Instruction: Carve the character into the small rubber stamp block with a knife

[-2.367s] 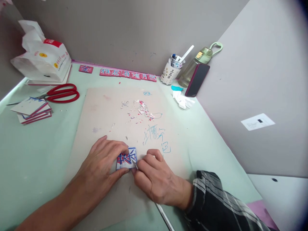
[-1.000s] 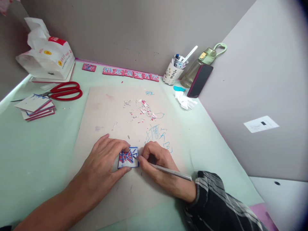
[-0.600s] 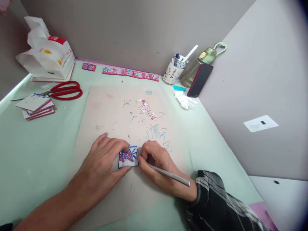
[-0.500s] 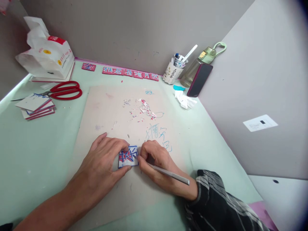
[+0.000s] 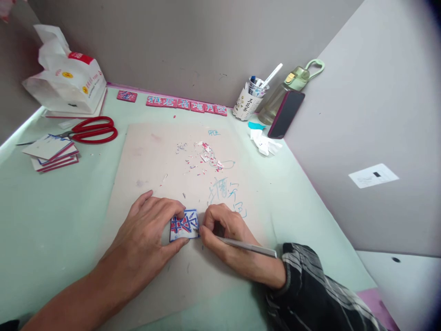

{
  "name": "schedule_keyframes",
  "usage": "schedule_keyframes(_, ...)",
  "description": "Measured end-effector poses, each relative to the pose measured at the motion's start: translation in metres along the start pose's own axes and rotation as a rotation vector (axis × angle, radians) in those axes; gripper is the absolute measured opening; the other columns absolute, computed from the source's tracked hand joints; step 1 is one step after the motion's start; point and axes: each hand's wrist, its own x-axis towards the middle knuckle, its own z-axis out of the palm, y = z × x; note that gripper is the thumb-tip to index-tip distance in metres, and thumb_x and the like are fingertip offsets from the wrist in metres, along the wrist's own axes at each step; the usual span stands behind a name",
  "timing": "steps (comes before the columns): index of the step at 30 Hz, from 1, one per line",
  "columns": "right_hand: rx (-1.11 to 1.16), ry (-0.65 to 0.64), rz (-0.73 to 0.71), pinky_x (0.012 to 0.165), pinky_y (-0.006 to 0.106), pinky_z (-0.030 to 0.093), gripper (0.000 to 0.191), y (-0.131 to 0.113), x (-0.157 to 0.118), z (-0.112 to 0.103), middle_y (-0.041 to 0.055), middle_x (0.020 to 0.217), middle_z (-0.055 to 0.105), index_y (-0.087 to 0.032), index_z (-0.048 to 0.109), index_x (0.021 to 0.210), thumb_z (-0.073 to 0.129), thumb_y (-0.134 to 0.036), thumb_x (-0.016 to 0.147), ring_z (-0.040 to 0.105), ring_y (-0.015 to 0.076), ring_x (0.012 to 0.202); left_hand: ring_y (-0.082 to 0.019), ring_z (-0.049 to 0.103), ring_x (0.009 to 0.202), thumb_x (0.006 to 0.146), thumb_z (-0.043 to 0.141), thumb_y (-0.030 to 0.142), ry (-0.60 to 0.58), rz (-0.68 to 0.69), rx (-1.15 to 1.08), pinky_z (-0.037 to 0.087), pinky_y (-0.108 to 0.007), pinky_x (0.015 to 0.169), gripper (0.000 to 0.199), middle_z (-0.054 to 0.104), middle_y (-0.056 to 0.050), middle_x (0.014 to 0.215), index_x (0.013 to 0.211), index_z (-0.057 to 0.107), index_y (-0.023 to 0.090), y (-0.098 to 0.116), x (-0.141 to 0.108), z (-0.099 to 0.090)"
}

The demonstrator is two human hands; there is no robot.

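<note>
A small white tile (image 5: 189, 232) with a blue-outlined character and red showing in its cut parts lies on the board. My left hand (image 5: 151, 230) pinches it between thumb and fingers, holding its left side. My right hand (image 5: 227, 230) grips a slim silver craft knife (image 5: 253, 247) like a pen. The knife's tip meets the tile near its right edge, partly hidden by my fingers. Small red and white shavings (image 5: 207, 157) are scattered on the beige board (image 5: 148, 151) beyond my hands.
Red-handled scissors (image 5: 94, 130) and stacked blank tiles (image 5: 51, 151) lie left. Carved pink tiles (image 5: 186, 104) line the back edge. A white tissue pack (image 5: 79, 80) stands back left. A pen cup (image 5: 246, 103), green bottle (image 5: 275, 103), phone (image 5: 287, 115) and crumpled tissue (image 5: 263, 143) are right.
My right hand has shifted slightly right and down with the craft knife, and more of the tile's right edge shows. My left hand stays nearly still.
</note>
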Motion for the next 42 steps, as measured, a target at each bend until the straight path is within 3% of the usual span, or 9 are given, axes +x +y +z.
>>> schedule_keyframes(18, 0.041, 0.075, 0.067, 0.065, 0.029, 0.035, 0.024, -0.001, -0.002, 0.001, -0.0041, 0.065, 0.049, -0.022, 0.041, 0.067, 0.055, -0.017, 0.087, 0.044, 0.0137, 0.064, -0.025, 0.063, 0.104, 0.085, 0.073, 0.026, -0.020, 0.018, 0.004, 0.025, -0.052, 0.115, 0.040, 0.067, 0.001, 0.110, 0.115, 0.047, 0.028, -0.003, -0.002, 0.003)
schedule_keyframes(21, -0.115, 0.113, -0.055, 0.067, 0.029, 0.036, 0.025, 0.002, -0.004, 0.008, -0.0037, 0.067, 0.050, -0.022, 0.041, 0.069, 0.054, -0.011, 0.088, 0.046, 0.0136, 0.065, -0.024, 0.064, 0.102, 0.085, 0.072, 0.025, -0.022, 0.019, -0.004, 0.026, -0.053, 0.113, 0.037, 0.067, 0.002, 0.107, 0.113, 0.048, 0.029, -0.003, -0.001, 0.002)
schedule_keyframes(26, -0.653, 0.168, -0.584, 0.075, 0.035, 0.038, 0.030, 0.008, -0.009, 0.016, 0.0003, 0.068, 0.053, -0.021, 0.049, 0.074, 0.042, -0.004, 0.098, 0.041, 0.0173, 0.067, -0.024, 0.064, 0.100, 0.086, 0.072, 0.025, -0.013, 0.019, -0.009, 0.028, -0.054, 0.113, 0.036, 0.066, 0.003, 0.105, 0.112, 0.048, 0.029, -0.003, 0.001, 0.003)
schedule_keyframes(28, -0.780, 0.159, -0.650, 0.080, 0.038, 0.039, 0.032, 0.011, -0.008, 0.015, 0.0017, 0.069, 0.055, -0.020, 0.051, 0.076, 0.038, -0.003, 0.100, 0.040, 0.0185, 0.068, -0.024, 0.065, 0.098, 0.086, 0.072, 0.027, -0.009, 0.022, -0.005, 0.029, -0.054, 0.113, 0.035, 0.066, 0.003, 0.103, 0.112, 0.049, 0.028, -0.002, 0.000, 0.003)
schedule_keyframes(30, -0.768, 0.209, -0.611, 0.078, 0.037, 0.038, 0.032, 0.013, -0.006, 0.013, 0.0008, 0.068, 0.053, -0.021, 0.049, 0.076, 0.039, -0.003, 0.100, 0.039, 0.0184, 0.066, -0.025, 0.065, 0.097, 0.085, 0.072, 0.026, -0.002, 0.015, 0.001, 0.029, -0.055, 0.113, 0.035, 0.066, 0.002, 0.102, 0.111, 0.049, 0.028, -0.001, 0.000, 0.004)
schedule_keyframes(33, -0.536, 0.308, -0.461, 0.070, 0.033, 0.036, 0.031, 0.013, -0.003, 0.009, -0.0027, 0.065, 0.047, -0.023, 0.041, 0.073, 0.050, -0.005, 0.096, 0.039, 0.0164, 0.065, -0.024, 0.065, 0.097, 0.083, 0.072, 0.024, 0.000, 0.000, -0.001, 0.027, -0.055, 0.115, 0.038, 0.066, 0.002, 0.102, 0.113, 0.048, 0.027, 0.000, -0.002, 0.004)
schedule_keyframes(37, -0.215, 0.169, -0.227, 0.069, 0.030, 0.039, 0.027, 0.004, -0.006, 0.001, -0.0033, 0.068, 0.049, -0.023, 0.040, 0.073, 0.052, -0.008, 0.091, 0.047, 0.0144, 0.066, -0.024, 0.065, 0.097, 0.084, 0.070, 0.027, 0.001, -0.012, -0.011, 0.026, -0.055, 0.116, 0.037, 0.067, 0.003, 0.102, 0.114, 0.048, 0.028, 0.000, -0.003, 0.005)
schedule_keyframes(42, -0.089, 0.071, -0.122, 0.068, 0.030, 0.040, 0.024, -0.001, -0.007, -0.004, -0.0021, 0.068, 0.052, -0.023, 0.039, 0.071, 0.052, -0.013, 0.088, 0.049, 0.0151, 0.067, -0.025, 0.065, 0.098, 0.087, 0.067, 0.028, -0.005, -0.018, -0.038, 0.027, -0.056, 0.116, 0.031, 0.068, 0.002, 0.103, 0.113, 0.050, 0.028, -0.001, -0.002, 0.004)
